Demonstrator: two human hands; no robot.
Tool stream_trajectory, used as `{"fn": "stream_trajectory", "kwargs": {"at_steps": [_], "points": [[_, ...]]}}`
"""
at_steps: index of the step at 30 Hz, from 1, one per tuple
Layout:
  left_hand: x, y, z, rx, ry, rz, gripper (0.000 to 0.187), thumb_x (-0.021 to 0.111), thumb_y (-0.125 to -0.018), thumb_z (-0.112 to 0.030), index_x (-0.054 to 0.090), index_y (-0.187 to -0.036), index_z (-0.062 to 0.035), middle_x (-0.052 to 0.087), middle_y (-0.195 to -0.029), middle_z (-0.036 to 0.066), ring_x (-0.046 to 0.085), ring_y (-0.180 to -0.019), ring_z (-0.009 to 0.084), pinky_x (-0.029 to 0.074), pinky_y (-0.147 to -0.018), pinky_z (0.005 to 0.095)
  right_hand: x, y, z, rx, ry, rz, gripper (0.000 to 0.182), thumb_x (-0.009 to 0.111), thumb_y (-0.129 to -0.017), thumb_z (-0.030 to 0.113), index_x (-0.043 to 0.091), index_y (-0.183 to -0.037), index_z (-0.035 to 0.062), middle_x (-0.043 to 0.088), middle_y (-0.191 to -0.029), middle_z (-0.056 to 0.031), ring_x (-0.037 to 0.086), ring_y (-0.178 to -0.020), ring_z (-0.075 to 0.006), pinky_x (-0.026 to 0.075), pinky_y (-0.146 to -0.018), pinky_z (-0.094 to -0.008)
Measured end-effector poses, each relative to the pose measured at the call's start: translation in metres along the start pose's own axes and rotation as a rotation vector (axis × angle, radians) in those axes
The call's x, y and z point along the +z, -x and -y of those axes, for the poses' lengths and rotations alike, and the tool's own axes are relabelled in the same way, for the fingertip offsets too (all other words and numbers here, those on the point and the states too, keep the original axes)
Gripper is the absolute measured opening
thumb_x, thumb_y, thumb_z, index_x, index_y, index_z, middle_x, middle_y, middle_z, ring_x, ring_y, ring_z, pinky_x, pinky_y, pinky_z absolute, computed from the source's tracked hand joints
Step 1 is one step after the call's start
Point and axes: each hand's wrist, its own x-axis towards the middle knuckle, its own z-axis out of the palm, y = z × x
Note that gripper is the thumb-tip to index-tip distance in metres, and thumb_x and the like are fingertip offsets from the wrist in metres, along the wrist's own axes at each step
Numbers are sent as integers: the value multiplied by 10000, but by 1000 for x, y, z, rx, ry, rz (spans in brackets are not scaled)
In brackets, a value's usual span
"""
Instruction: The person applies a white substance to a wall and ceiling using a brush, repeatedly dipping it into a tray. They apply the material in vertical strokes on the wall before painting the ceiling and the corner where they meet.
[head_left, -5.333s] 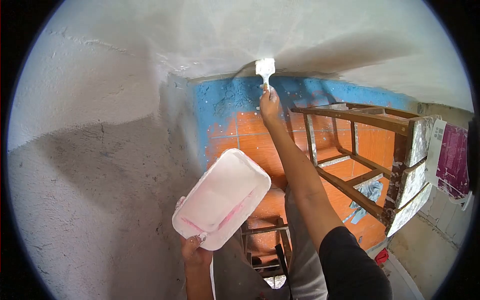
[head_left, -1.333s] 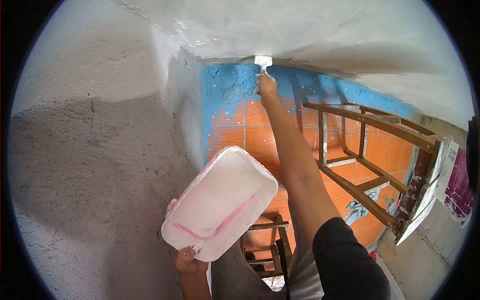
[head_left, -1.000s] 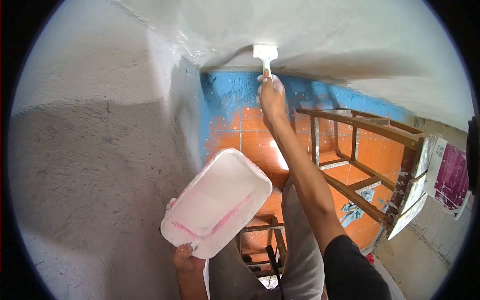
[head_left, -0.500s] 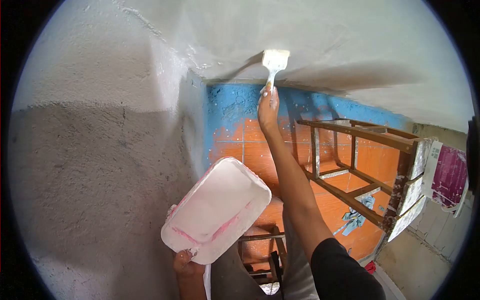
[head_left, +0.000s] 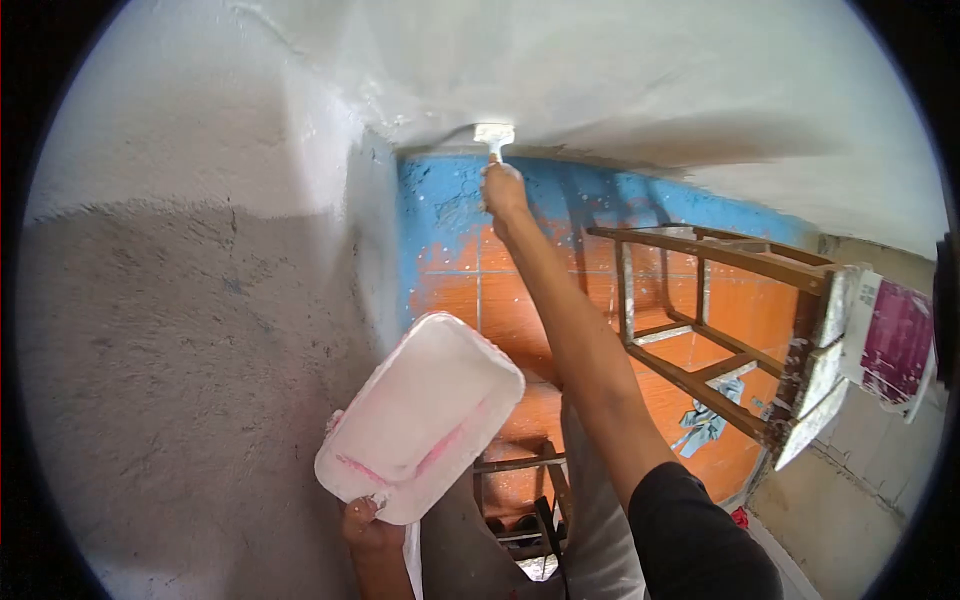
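Note:
My right hand [head_left: 504, 188] is closed round the handle of a paintbrush [head_left: 494, 134], arm stretched far forward. The white-coated bristle end lies against the pale wall [head_left: 640, 70], low down near the blue strip at its foot. In my left hand [head_left: 370, 525] is the near edge of a paint tray [head_left: 425, 400], thumb over the rim. Whitish paint coats the tray, with pink streaks inside and along its edges. It is tilted and sits beside the rough grey wall [head_left: 180, 400] on the left.
A wooden stepladder [head_left: 720, 260] stands on the right, with a purple and white container [head_left: 895, 340] at its top. Below, the orange floor [head_left: 510, 300] has a paint-spattered blue border [head_left: 460, 190]. A bluish rag [head_left: 708, 420] lies under the ladder. Wooden rungs [head_left: 520, 463] show between my legs.
My right hand has moved the paintbrush left and down the wall, toward the corner. The tray in my left hand has shifted slightly left.

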Motion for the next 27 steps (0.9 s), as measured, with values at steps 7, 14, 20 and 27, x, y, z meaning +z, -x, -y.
{"fn": "stream_trajectory", "kwargs": {"at_steps": [7, 14, 20, 27], "points": [[26, 5, -14, 36, 59, 70, 876, 677, -655, -257, 379, -1442, -14, 522, -1370, 129, 498, -1295, 341, 401, -1115, 564, -2, 146, 127, -270, 58, 48, 276, 430, -1044, 287, 521, -926, 54, 428, -675, 15, 401, -576, -82, 345, -516, -274], [26, 12, -15, -13, 79, 52, 880, 709, -650, -226, 383, -1440, -17, 528, -1366, 128, 509, -1285, 334, 404, -1116, 553, 2, 148, 150, -697, 189, -1, 269, 400, -1040, 233, 485, -927, 5, 491, -693, -113, 459, -611, -213, 388, -596, -382], [25, 6, -3, 16, 139, 8, 892, 719, -638, -216, 383, -1437, -7, 515, -1378, 134, 504, -1285, 345, 407, -1104, 572, -2, 41, 11, -600, 293, -107, 288, 398, -1017, 218, 542, -996, -31, 556, -770, -191, 558, -727, -334, 438, -692, -439], [-13, 3, 6, -8, 17, 51, 901, 697, -697, -243, 326, -1482, 0, 479, -1429, 148, 465, -1325, 370, 367, -1115, 593, -7, -51, -128, -166, 429, -152, 370, 425, -1001, 281, 586, -983, -53, 612, -846, -220, 604, -807, -366, 468, -752, -446]]}}
